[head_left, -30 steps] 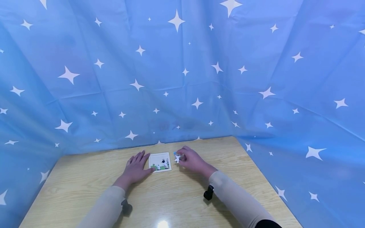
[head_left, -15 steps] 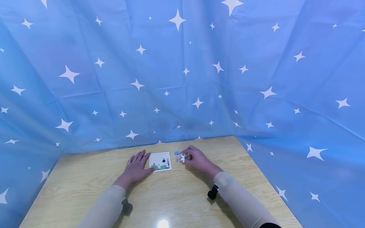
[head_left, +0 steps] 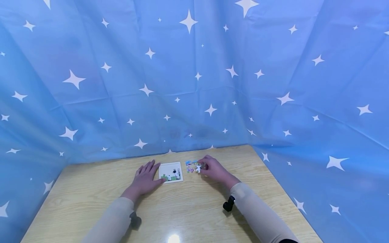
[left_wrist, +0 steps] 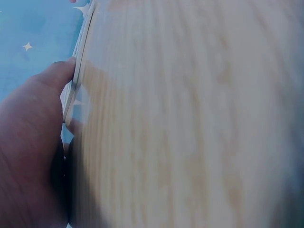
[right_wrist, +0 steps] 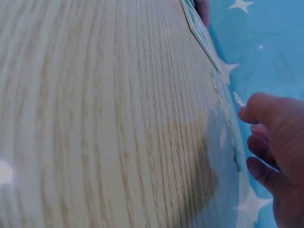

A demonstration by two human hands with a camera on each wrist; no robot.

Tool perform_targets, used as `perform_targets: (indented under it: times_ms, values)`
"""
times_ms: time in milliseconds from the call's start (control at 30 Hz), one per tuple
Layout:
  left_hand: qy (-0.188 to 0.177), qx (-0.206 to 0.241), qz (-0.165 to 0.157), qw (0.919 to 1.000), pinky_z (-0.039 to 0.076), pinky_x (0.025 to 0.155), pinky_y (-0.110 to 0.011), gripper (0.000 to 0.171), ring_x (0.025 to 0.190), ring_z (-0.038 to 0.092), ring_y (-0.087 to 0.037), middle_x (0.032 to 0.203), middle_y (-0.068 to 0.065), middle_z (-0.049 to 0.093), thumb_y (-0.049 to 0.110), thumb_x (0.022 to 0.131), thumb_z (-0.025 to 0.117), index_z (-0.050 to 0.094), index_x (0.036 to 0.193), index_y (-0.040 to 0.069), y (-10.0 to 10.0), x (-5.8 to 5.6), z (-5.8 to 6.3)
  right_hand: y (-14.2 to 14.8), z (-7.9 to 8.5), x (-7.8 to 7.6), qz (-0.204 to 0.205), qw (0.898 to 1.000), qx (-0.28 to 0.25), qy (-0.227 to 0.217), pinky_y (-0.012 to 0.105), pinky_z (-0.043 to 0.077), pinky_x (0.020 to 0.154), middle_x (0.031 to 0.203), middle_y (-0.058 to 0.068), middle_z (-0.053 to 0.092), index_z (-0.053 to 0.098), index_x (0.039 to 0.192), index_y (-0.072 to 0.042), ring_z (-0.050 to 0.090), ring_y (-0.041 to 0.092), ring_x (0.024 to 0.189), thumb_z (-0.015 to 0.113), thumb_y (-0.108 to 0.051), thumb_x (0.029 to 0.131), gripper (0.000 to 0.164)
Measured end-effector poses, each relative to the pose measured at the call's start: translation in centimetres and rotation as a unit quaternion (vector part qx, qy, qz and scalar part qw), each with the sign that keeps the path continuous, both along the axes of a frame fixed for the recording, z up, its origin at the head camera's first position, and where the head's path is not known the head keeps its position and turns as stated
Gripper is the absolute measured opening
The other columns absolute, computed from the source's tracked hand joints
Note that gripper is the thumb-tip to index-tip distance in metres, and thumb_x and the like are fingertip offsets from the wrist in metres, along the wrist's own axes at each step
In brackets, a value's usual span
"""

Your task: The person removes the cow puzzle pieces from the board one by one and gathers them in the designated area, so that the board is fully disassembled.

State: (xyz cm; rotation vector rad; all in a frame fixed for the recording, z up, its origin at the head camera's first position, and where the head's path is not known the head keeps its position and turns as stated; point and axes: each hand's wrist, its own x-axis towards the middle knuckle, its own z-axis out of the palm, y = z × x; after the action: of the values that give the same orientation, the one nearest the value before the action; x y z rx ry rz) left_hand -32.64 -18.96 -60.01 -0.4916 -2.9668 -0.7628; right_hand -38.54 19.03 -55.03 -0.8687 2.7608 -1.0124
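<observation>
A square puzzle board (head_left: pixel 166 168) with a white rim and a partly filled cartoon picture lies on the table. My left hand (head_left: pixel 146 178) lies spread at its left side, the thumb on the lower left corner; the left wrist view shows the thumb (left_wrist: pixel 61 73) at the board's edge. To the right of the board lie several colourful jigsaw pieces (head_left: pixel 190 166). Over their right side, my right hand (head_left: pixel 214 169) pinches a white jigsaw piece (head_left: pixel 199 168) between thumb and fingers. In the right wrist view this piece (right_wrist: pixel 238 99) appears edge-on, raised above the others.
The wooden table (head_left: pixel 170 209) reaches back to a blue curtain (head_left: pixel 170 101) with white stars. Small black wrist cameras hang below both sleeves, the right one (head_left: pixel 229 204) plainly seen. A bright light reflection shows on the table's front part.
My right hand has drawn back to the right with the white jigsaw piece, uncovering more of the colourful pieces. The left hand and the board have stayed in place.
</observation>
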Motion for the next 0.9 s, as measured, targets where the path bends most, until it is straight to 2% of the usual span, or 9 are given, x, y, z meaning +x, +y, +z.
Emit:
perform_targets:
  times_ms: [133,367,500,900]
  values:
    - [0.007,0.001,0.0,1.0,0.013,0.127,-0.076,0.097,0.164,0.021,-0.052,0.177,-0.028,0.029,0.075,0.103,0.056,0.037,0.171,0.008,0.0,0.1,-0.1,0.1,-0.1,-0.2,0.0,1.0,0.001,-0.007,0.03,0.054,0.074,0.113,0.004,0.064,0.072,0.142,-0.003,0.058,0.014,0.089,0.08,-0.004,0.098,0.045]
    - [-0.029,-0.021,0.012,0.9993,0.011,0.131,-0.072,0.093,0.166,0.018,-0.05,0.179,-0.026,0.025,0.065,0.105,0.062,0.036,0.173,0.007,0.7,1.0,2.1,0.0,-0.3,-0.5,0.008,1.0,-0.001,-0.012,0.029,0.052,0.071,0.113,0.005,0.065,0.073,0.141,-0.002,0.057,0.014,0.086,0.079,-0.004,0.099,0.043]
    - [-0.035,-0.036,0.016,0.9986,0.011,0.131,-0.071,0.091,0.167,0.018,-0.048,0.18,-0.024,0.024,0.064,0.107,0.06,0.035,0.174,0.008,0.7,1.0,2.3,0.0,-0.3,-0.5,0.011,1.0,-0.001,-0.022,0.03,0.053,0.074,0.113,0.003,0.065,0.073,0.14,-0.002,0.058,0.014,0.087,0.078,-0.003,0.1,0.04]
    - [-0.03,-0.036,0.019,0.9987,0.012,0.131,-0.072,0.09,0.166,0.019,-0.049,0.18,-0.025,0.025,0.063,0.106,0.062,0.036,0.173,0.008,0.7,1.0,2.2,-0.1,-0.6,-0.8,0.019,0.999,0.004,-0.042,0.034,0.056,0.081,0.115,0.003,0.065,0.073,0.139,-0.002,0.06,0.016,0.092,0.078,-0.005,0.103,0.037]
